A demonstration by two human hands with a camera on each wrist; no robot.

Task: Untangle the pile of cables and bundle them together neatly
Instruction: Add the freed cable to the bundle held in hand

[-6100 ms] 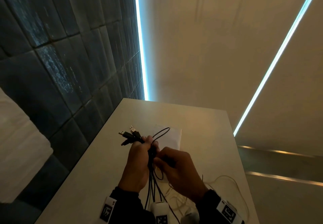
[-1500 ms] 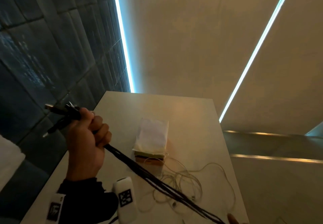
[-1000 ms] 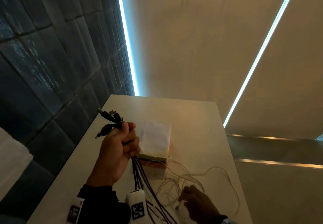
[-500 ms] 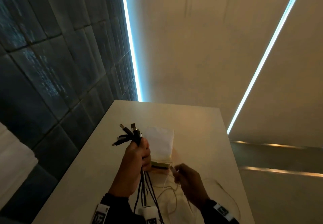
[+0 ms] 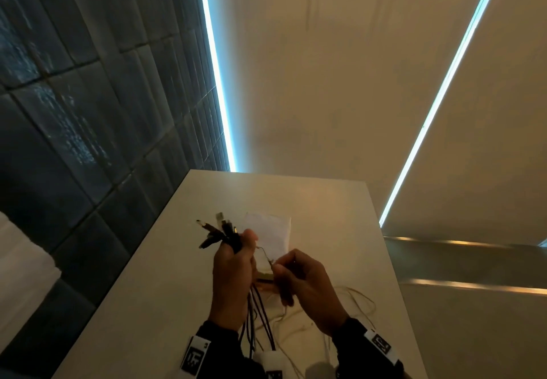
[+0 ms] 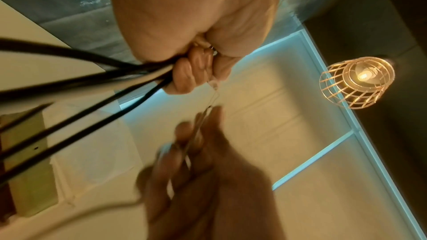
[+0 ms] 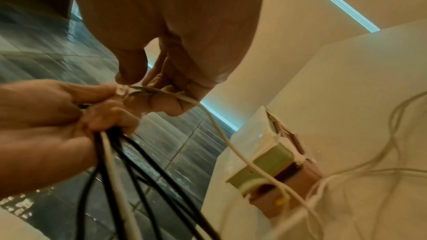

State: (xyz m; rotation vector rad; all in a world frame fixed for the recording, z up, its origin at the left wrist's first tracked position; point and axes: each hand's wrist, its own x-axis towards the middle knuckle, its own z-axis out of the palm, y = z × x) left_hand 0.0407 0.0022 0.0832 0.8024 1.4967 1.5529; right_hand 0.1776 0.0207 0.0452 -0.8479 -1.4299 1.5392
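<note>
My left hand [image 5: 233, 272] grips the black cables [image 7: 129, 171]; right hand [image 5: 305, 287] pinches a white cable [image 7: 221, 134] end beside it. Next I reckon: tuck it into the bunch.

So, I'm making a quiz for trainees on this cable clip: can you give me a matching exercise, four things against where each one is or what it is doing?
Things:
1. black cables
2. white cable
3. box
4. pendant lamp

Place or state:
A. lit, overhead
B. gripped in the left hand
C. standing on the table
D. end pinched by the right hand, the rest trailing down to the table

Pairs: 1-B, 2-D, 3-C, 4-A
</note>
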